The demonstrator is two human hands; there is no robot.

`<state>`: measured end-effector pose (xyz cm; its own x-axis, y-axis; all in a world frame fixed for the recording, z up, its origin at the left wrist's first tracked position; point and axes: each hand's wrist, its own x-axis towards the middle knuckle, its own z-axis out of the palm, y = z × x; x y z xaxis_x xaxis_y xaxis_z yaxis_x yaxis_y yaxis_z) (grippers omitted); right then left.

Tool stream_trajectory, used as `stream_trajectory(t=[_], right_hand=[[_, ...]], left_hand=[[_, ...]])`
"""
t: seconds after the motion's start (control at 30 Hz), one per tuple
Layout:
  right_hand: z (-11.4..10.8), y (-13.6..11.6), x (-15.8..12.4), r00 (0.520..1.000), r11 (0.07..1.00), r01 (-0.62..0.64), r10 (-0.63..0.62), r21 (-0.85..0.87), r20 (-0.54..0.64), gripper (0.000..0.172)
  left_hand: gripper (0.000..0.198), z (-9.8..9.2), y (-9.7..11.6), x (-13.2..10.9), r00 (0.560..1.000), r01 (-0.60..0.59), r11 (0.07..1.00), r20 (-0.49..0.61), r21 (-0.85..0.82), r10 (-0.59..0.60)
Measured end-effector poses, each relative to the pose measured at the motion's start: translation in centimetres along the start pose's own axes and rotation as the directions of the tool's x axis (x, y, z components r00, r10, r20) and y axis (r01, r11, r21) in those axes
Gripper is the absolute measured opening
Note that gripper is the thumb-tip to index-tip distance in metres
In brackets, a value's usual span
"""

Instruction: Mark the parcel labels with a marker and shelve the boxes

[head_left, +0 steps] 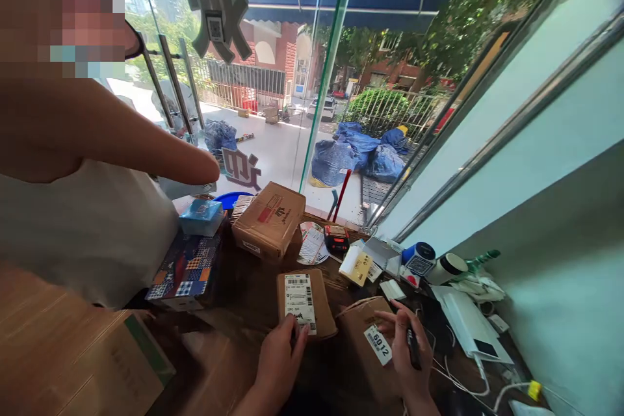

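Note:
My right hand [408,344] is closed around a black marker pen [413,346]. It hovers over a brown cardboard parcel [358,328] whose white sticker [378,345] reads 6012. My left hand [280,357] rests at the near edge of a small cardboard box [322,299], its fingers drawn together. A small dark thing shows between thumb and forefinger, too hidden to name. The box bears a white shipping label [298,299] with printed barcodes and black handwriting at its lower end.
A larger cardboard box [270,218] stands behind, beside a patterned box [188,266] carrying a blue-topped package [201,216]. A person [82,221] stands at the left. Tape measure-like black device [336,238], a yellowish pad [355,265], a white device [470,325] and cables lie right. Glass panels rise behind.

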<state>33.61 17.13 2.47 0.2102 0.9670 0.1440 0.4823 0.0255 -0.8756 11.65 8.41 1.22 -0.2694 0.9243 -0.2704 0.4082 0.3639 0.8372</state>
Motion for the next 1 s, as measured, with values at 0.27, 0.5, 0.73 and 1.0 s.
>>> stream_trajectory(t=[0.27, 0.5, 0.73, 1.0], right_hand=[[-5.2, 8.7, -2.9, 0.933, 0.967, -0.252, 0.233, -0.037, -0.276, 0.061], [-1.9, 12.6, -6.5, 0.941, 0.954, -0.248, 0.279, 0.171, -0.194, 0.048], [-0.3, 12.1, -12.0, 0.954, 0.9, -0.073, 0.188, 0.43, -0.232, 0.04], [-1.3, 11.4, -10.8, 0.916, 0.879, -0.255, 0.353, 0.402, -0.19, 0.033]], left_hand=[[0.009, 8.6, 10.0, 7.5, 0.946, -0.247, 0.959, 0.249, 0.14, 0.208], [0.021, 11.0, 8.3, 6.8, 0.992, -0.102, 0.991, 0.086, 0.088, 0.095], [0.017, 7.6, 3.6, 1.6, 0.98, -0.195, 0.98, 0.019, -0.037, 0.196], [0.021, 11.4, 1.3, -0.7, 0.904, -0.381, 0.924, 0.2, -0.022, 0.377]])
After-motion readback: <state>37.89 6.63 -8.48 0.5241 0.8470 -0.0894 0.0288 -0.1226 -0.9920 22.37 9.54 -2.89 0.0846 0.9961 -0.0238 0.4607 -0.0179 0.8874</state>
